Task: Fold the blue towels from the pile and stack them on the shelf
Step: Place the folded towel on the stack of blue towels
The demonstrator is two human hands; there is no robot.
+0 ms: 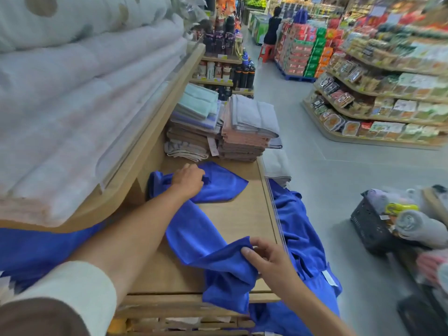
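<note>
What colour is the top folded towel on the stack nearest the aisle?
The top folded towel is grey; the head view shows it.

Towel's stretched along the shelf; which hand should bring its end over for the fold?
Right, I'd say. The right hand pinches the near corner of the blue towel at the front of the shelf, free to carry it across. The left hand grips the far end, better used as the anchor.

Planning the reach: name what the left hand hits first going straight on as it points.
Likely the stack of folded pink and grey cloth towels, just beyond the blue cloth towel the left hand grips; depth is unclear.
</note>
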